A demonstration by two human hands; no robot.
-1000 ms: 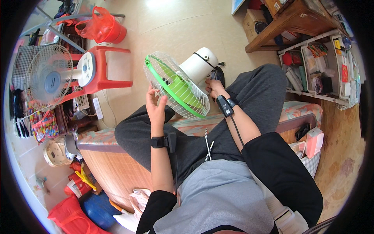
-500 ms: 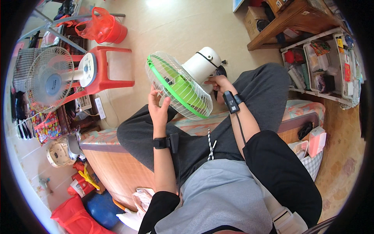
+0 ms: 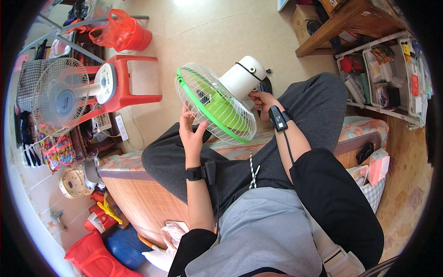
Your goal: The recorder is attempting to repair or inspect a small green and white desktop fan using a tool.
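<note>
A small electric fan (image 3: 217,108) with a green rim, green blades and a white wire cage tilts in front of me between my bent knees. Its white motor housing (image 3: 242,76) points up and to the right. My left hand (image 3: 191,134) grips the cage's lower left edge, fingers against the wires and thumb apart at the front. At the rear of the fan, my right hand (image 3: 265,104) is closed, fingertips at the part below the motor housing. The exact spot they pinch is partly hidden. A dark object (image 3: 265,85) shows behind that hand.
At left, a second fan (image 3: 64,99) stands on a red plastic stool (image 3: 127,94), near a red bucket (image 3: 136,39) and a white power strip (image 3: 122,127). A wooden cabinet (image 3: 339,27) and a white storage rack (image 3: 369,87) stand at right. Below me is a patterned mattress (image 3: 122,161).
The whole view has shifted slightly, moving the scene a little to the right. Both hands stay on the fan, with no clear change in grip.
</note>
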